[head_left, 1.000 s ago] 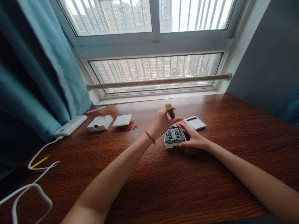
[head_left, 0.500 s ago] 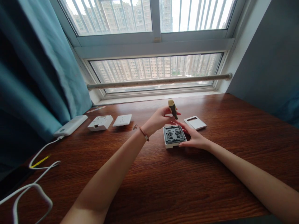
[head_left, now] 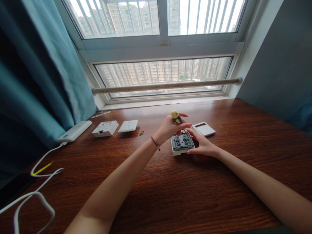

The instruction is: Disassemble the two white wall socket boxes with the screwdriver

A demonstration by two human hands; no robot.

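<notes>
My left hand is wrapped round a yellow-and-black screwdriver, its handle leaning up and to the left. The shaft points down toward the far right corner of a switch box, which has a white body and a grey inner frame with two mechanisms. My right hand grips that box along its right side, thumb at the near edge and fingers at the far corner. Where the screwdriver's tip meets the frame is too small to make out. Just behind my right hand lies a white cover frame with a slot.
To the left on the wooden table are a white socket plate, several small screws, a white mounting box and a white power strip. Its cable loops along the left side, near a yellow strip.
My left hand has shifted slightly right and down toward the box's far corner. The screwdriver handle now tilts more to the left, and some fingers have spread. My right hand stays put.
</notes>
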